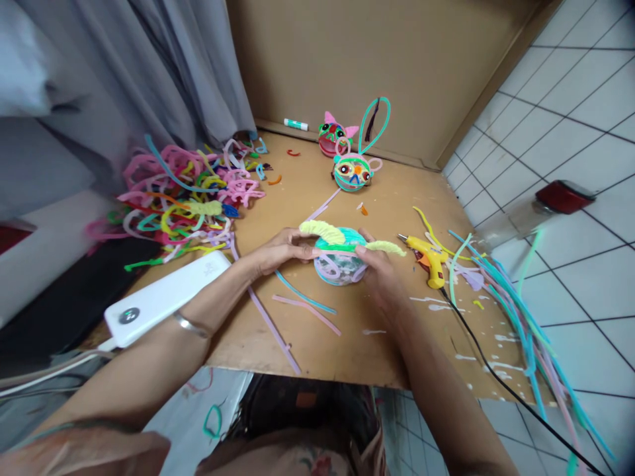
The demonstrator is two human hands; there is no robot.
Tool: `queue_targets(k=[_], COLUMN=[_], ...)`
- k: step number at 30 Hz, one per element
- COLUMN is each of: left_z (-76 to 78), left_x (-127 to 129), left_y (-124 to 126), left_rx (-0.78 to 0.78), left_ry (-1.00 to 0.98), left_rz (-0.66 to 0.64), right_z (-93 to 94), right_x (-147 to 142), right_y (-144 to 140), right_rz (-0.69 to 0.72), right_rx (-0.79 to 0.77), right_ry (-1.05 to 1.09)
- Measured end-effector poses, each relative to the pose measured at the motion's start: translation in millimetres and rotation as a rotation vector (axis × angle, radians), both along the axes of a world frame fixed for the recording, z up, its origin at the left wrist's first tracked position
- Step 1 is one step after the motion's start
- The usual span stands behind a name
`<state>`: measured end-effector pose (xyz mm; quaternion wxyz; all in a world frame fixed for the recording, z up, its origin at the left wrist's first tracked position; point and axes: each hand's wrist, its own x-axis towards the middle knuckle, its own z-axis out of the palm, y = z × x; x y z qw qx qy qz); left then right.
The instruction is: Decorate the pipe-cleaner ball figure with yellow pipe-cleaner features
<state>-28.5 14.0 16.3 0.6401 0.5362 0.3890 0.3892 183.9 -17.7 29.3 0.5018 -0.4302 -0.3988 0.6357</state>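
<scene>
Between my two hands is a round craft ornament (342,270), with turquoise on top, a green band across its middle and lilac loops on its lower front. Pale yellow ear shapes (325,231) stick out from its upper left and right. My left hand (282,251) pinches the ornament's left side with thumb and fingers. On the right side, my right hand (380,268) presses its thumb on the band, its other fingers mostly hidden behind. A blue pipe cleaner (305,293) and a pink pipe cleaner (310,311) lie just in front.
A yellow glue gun (430,259) with a black cord lies at right, beside a bundle of pipe cleaners (520,317). Tangled pipe cleaners (183,192) heap at left, behind a white power bank (166,297). Two finished-looking animal faces (351,175) and a glue stick (296,124) are at the back.
</scene>
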Motion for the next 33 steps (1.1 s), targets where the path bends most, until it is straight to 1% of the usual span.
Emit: queue_targets(k=[9,12,17,20,26,29,33], left_z=[0.1,0.1,2.6,2.8,-2.1,-4.0,-5.0], left_x=[0,0,0,0,-1,-1,-2], left_y=[-1,-1,-1,-1,1,2,4], left_rx=[0.002,-0.002,-0.005,-0.015,-0.079,-0.097,-0.073], left_ry=[0.002,-0.001,-0.009,-0.015,-0.059,-0.085,-0.129], left_rz=[0.011,0.016,0.014,0.003,-0.016,-0.034,-0.114], right_z=[-10.2,-8.3,-0.3,1.3,-3.5,-5.1,-6.0], right_x=[2,1,-2,-1,3,2,0], right_y=[4,2,0,-1,2,5,7], right_rz=[-0.029,-0.028,0.007,0.025,0.073,0.050,0.005], right_rx=[0.025,0.033,0.018,0.009,0.026,0.036,0.039], right_ry=[-0.124,-0.099,0.023,0.070,0.018,0.016,0.034])
